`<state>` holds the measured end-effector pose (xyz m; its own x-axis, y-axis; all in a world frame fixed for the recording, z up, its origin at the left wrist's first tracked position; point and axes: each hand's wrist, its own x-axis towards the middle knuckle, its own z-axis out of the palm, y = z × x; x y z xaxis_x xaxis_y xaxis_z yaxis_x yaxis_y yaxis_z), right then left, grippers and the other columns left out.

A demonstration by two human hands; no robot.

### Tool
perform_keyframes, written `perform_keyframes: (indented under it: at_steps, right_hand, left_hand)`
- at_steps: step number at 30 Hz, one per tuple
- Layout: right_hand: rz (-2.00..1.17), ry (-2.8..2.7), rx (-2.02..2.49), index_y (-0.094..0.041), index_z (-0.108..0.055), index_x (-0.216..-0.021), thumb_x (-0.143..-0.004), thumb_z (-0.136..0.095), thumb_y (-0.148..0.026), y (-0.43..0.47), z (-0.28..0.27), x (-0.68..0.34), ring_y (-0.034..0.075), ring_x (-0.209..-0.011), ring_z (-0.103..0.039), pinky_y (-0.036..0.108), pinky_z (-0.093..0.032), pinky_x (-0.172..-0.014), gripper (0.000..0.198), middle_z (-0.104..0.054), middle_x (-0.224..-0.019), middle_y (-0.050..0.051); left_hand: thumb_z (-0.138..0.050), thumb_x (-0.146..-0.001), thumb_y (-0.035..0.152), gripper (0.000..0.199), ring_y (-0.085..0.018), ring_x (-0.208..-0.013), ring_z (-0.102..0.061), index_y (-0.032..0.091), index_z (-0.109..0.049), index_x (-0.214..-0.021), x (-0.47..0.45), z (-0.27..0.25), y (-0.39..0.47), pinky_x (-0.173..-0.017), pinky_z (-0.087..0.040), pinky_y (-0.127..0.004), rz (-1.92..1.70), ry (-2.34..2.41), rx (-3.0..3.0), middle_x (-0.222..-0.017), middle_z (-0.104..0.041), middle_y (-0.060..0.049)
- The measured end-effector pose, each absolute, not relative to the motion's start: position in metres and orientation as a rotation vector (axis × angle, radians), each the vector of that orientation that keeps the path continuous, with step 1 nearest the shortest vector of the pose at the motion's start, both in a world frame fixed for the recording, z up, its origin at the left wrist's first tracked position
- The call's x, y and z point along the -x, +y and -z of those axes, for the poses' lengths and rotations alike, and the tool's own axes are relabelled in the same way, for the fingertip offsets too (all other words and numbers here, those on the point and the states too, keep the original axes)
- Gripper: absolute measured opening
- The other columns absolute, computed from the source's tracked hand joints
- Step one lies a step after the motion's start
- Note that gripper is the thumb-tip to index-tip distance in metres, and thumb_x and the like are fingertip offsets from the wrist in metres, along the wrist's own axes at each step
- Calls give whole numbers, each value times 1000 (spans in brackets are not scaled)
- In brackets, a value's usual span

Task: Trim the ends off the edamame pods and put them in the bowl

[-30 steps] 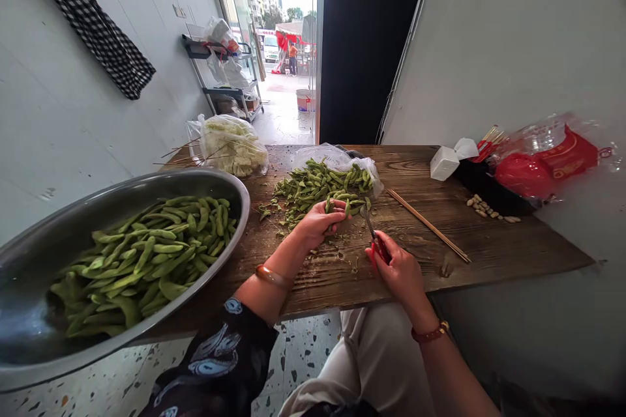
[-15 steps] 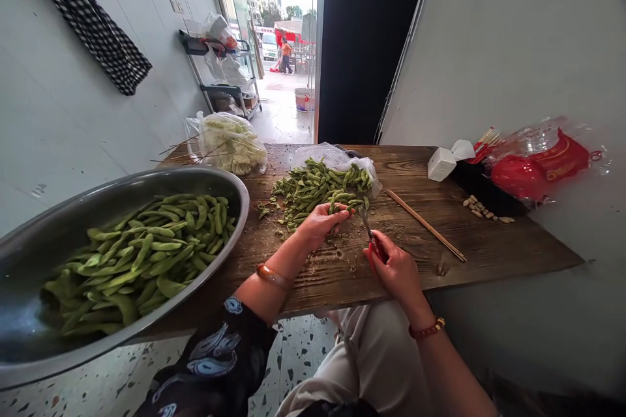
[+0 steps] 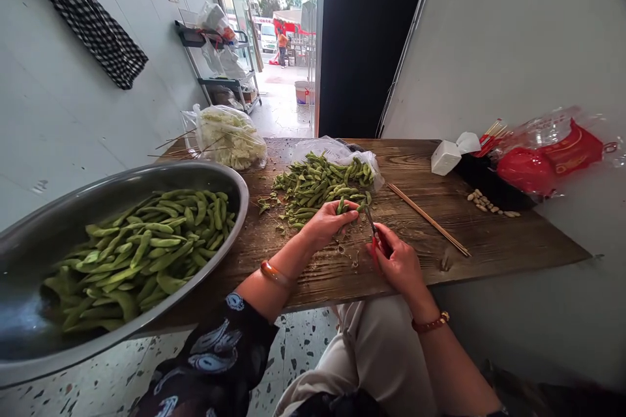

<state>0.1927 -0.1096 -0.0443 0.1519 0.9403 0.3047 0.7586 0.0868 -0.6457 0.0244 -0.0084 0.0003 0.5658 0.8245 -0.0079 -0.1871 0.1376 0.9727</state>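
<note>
My left hand [image 3: 327, 224] pinches a few green bean pods [image 3: 348, 206] at the near edge of the loose pod pile [image 3: 313, 186] on the wooden table [image 3: 489, 234]. My right hand [image 3: 400, 264] grips red-handled scissors [image 3: 376, 238], blades pointing up toward the held pods. The pile spills from a clear plastic bag [image 3: 337, 151]. Small cut bits lie on the wood between my hands.
A large steel basin [image 3: 73, 234] of trimmed pods sits at the left. Behind it lie a bag of pale vegetables [image 3: 229, 137] with skewers. Chopsticks [image 3: 428, 219], a white box [image 3: 444, 157], peanuts [image 3: 489, 205] and a red bag [image 3: 542, 159] occupy the right. A doorway opens ahead.
My left hand shifted slightly right on the pods and the scissors rose closer to them. The view tilted a little.
</note>
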Motion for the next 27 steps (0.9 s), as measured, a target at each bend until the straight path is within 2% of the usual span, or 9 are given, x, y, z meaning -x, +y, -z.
perform_keyframes:
  at_steps: [4, 8, 11, 18, 21, 27]
  right_hand:
    - [-364, -1664, 1685, -23, -56, -126, -84, -55, -49, -109, 41, -192, 18, -74, -64, 29, -49, -72, 50, -71, -90, 3]
    - [-383, -1679, 1674, -22, -55, -127, -82, -57, -51, -109, 40, -193, 17, -69, -61, 28, -48, -68, 53, -68, -81, 1]
    - [-353, -1696, 1699, -21, -55, -128, -84, -54, -52, -111, 40, -193, 18, -71, -61, 29, -47, -70, 54, -69, -81, 2]
    - [-289, -1730, 1762, -23, -56, -129, -88, -48, -50, -115, 41, -191, 20, -77, -63, 30, -46, -72, 50, -71, -88, 5]
    - [-271, -1737, 1770, -24, -56, -129, -89, -47, -48, -114, 41, -191, 20, -77, -63, 29, -46, -71, 48, -71, -89, 5]
    - [-311, -1730, 1718, -22, -53, -129, -87, -51, -49, -112, 38, -191, 17, -68, -60, 28, -45, -69, 50, -66, -75, 0]
  left_hand:
    - [-79, -61, 44, 49, -3, -44, -39, 9, -64, -92, -26, 0, -11, -43, -29, -19, -755, 700, -1276, -65, -61, 1]
    - [-77, -63, 44, 47, -3, -44, -38, 10, -64, -92, -27, -1, -13, -42, -27, -20, -707, 732, -1362, -66, -62, 1]
    - [-76, -63, 43, 45, -3, -43, -37, 10, -64, -92, -27, -4, -16, -42, -26, -20, -695, 754, -1406, -64, -61, 1]
    - [-76, -62, 38, 37, -4, -46, -32, 9, -65, -83, -28, -4, -14, -46, -22, -20, -761, 825, -1482, -51, -45, 7]
    - [-75, -62, 37, 36, -4, -47, -31, 9, -65, -81, -28, -3, -13, -47, -22, -21, -779, 820, -1487, -50, -43, 8]
    - [-73, -64, 41, 35, -4, -45, -32, 10, -64, -78, -30, -3, -18, -45, -24, -21, -704, 751, -1481, -51, -45, 7]
